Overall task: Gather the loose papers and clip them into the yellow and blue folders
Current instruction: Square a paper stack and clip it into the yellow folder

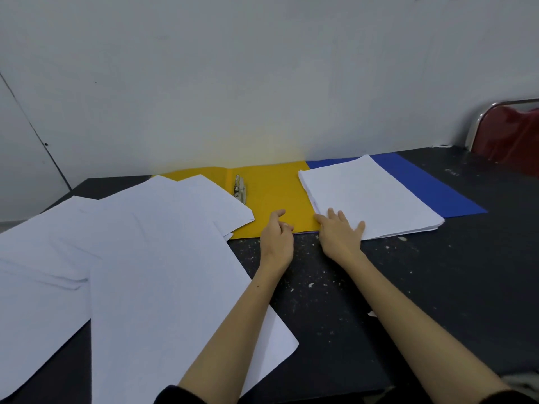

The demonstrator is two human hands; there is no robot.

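The yellow folder (274, 196) lies open against the wall, with its metal clip (240, 188) near the spine. A blue folder (431, 185) lies to its right, mostly under a neat stack of white papers (370, 193). My right hand (339, 231) rests flat on the stack's near left corner, fingers spread. My left hand (277, 231) touches the yellow folder's front edge with fingers curled, gripping nothing that I can see. Loose white sheets (140, 258) sprawl over the left of the table and overlap the yellow folder's left flap.
The dark table (408, 287) is speckled with white flecks. A white wall rises right behind the folders. A red chair with a metal frame (507, 135) stands at the far right corner. The loose sheets reach the table's near left edge.
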